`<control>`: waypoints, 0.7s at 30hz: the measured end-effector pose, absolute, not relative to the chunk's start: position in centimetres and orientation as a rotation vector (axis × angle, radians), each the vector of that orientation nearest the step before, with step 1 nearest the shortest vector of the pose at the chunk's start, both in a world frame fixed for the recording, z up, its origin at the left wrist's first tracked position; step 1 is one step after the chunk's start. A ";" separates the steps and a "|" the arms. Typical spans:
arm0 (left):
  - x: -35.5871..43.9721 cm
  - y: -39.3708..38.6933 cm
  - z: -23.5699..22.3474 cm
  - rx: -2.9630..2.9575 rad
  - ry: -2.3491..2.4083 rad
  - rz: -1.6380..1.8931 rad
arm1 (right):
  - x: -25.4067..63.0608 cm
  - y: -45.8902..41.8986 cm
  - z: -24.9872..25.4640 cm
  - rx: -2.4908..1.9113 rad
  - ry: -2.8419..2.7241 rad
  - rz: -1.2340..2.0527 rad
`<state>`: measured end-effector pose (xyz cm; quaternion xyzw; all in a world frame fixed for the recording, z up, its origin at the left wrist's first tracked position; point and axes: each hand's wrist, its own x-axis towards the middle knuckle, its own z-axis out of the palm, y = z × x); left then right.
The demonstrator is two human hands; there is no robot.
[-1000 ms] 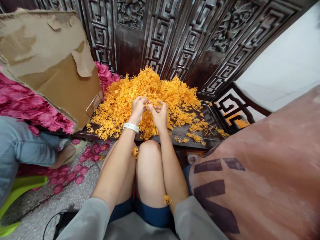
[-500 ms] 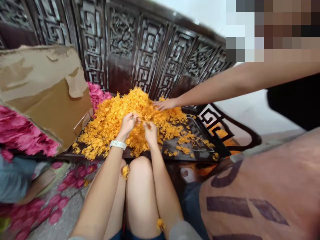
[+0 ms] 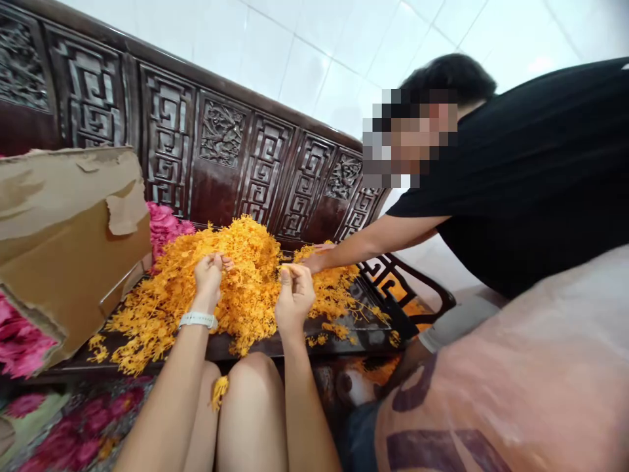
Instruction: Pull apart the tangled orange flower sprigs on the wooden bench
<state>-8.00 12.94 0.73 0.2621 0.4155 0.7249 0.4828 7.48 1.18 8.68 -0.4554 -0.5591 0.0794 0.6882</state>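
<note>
A large heap of shredded orange flower strands (image 3: 240, 288) lies on the dark wooden seat of a carved bench (image 3: 344, 334). My left hand (image 3: 209, 282), with a white wristwatch (image 3: 198, 320), pinches a few strands at the heap's middle. My right hand (image 3: 295, 295) sits just to its right, thumb and fingertips pinched on a thin strand. A co-worker's hand (image 3: 314, 261) rests on the heap's far right side, beyond my right hand and apart from it. A small orange tuft (image 3: 219, 391) lies on my thigh.
A torn cardboard sheet (image 3: 69, 242) leans in at the left, with pink flowers (image 3: 164, 229) behind it. The carved bench back (image 3: 221, 131) rises beyond the heap. A co-worker in black (image 3: 521, 170) leans in from the right, and a pink printed sack (image 3: 496, 373) fills the lower right.
My view has swung and tilted, showing more wall and the co-worker's body. The co-worker's arm has entered from the right, its hand on the heap. My hands have moved slightly apart.
</note>
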 end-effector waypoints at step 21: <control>-10.6 2.4 3.4 2.408 1.709 0.584 | 10.9 -7.0 -2.0 -1.187 -0.643 1.194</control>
